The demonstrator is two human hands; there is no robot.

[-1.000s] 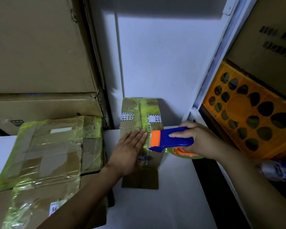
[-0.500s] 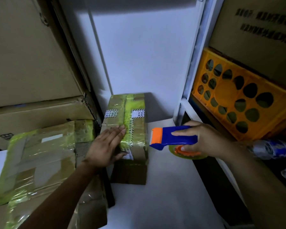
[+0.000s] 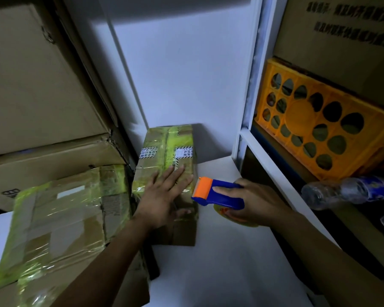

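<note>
At far left, plain brown cartons [image 3: 31,85] are stacked high, closed. Below them lies a big box [image 3: 60,218], flat, its top crossed with clear and yellow-green tape; it is sealed, so what it holds is hidden.

Just right of it, and touching it, the box [image 3: 166,156] stands on the white table [image 3: 220,273], its far end near the wall [image 3: 186,74]. It is narrow brown cardboard, wrapped in shiny yellow-green tape along its length, with two small white labels edged in black stripes across the top. It is shut, so its contents are out of sight.

My left grip [image 3: 164,200] lies flat on the near half of its top, fingers straight and spread, the thumb over the near edge.

My right grip [image 3: 257,202] is closed round the blue dispenser [image 3: 217,193], forefinger along its top. Its orange head sits just beside the box's right edge; I cannot tell whether they touch. A yellow roll [image 3: 237,220] shows beneath it.

Further right, on the shelf [image 3: 275,165], an orange crate [image 3: 319,129] with round holes lies under another carton [image 3: 341,41]; what fills it is too dark to tell. A clear bottle [image 3: 346,191] with a blue label lies on its side in front of it.
</note>
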